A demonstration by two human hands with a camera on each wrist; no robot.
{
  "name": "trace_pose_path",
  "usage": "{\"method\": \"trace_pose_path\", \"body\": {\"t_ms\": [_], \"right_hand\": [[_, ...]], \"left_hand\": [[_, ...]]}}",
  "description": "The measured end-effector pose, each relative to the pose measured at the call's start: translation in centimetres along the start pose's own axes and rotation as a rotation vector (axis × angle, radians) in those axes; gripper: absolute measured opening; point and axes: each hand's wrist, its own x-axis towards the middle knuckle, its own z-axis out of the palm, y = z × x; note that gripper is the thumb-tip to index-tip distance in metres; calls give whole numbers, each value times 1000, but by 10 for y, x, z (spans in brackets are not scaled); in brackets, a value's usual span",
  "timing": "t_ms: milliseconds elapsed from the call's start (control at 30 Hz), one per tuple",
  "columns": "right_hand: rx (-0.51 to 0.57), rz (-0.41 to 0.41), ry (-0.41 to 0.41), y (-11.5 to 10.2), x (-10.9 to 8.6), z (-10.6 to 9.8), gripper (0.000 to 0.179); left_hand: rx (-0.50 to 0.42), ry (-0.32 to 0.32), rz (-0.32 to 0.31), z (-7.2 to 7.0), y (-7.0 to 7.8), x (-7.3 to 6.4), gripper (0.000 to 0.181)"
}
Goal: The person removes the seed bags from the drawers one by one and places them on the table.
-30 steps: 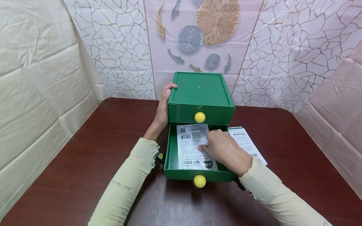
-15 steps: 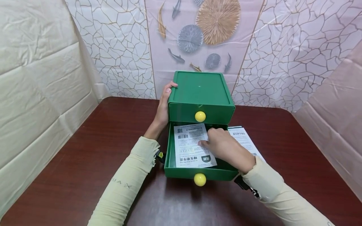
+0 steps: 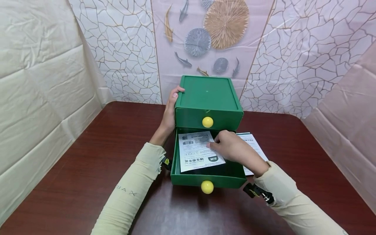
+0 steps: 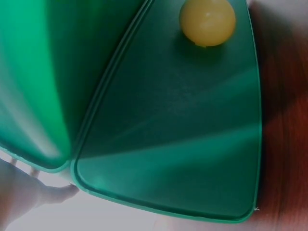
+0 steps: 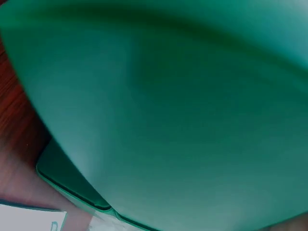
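A green two-drawer box (image 3: 208, 93) stands on the table, its lower drawer (image 3: 188, 180) pulled out and its upper drawer (image 3: 188, 119) closed. My left hand (image 3: 169, 114) rests along the box's left side, fingertips over the top edge; the left wrist view shows part of this hand (image 4: 24, 195) at the lower left. Over the open drawer, my right hand (image 3: 233, 147) pinches the right edge of a flat white printed packet (image 3: 195, 151) with a barcode and QR code. The packet lies slanted, its front edge above the drawer floor. My right hand is out of sight in the right wrist view.
A second white printed packet (image 3: 252, 143) lies on the dark red-brown table (image 3: 138, 124), right of the box. Each drawer has a round yellow knob (image 3: 207, 187). A patterned cloth backdrop (image 3: 126, 52) stands behind the table, with light cloth on both sides.
My right hand has pulled the packet up off the drawer floor and turned it, its left side shifting leftward. The left hand stays on the box.
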Motion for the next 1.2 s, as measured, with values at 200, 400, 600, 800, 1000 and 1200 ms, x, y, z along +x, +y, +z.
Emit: {"method": "trace_pose_path", "body": {"t_ms": [200, 400, 600, 800, 1000, 1200], "right_hand": [[61, 6, -3, 3, 2, -4, 30], [204, 31, -5, 8, -1, -10, 24], [397, 82, -74, 13, -5, -13, 30], [495, 104, -92, 18, -11, -14, 36], [481, 116, -79, 22, -18, -16, 36], [502, 90, -78, 27, -24, -17, 28]], "left_hand": [[-13, 3, 1, 0, -1, 1, 49], [-24, -4, 22, 0, -2, 3, 48], [-18, -3, 19, -1, -1, 3, 48], [-6, -6, 9, -1, -1, 3, 48], [-7, -9, 11, 0, -1, 2, 48], [-10, -11, 15, -1, -2, 0, 46]]}}
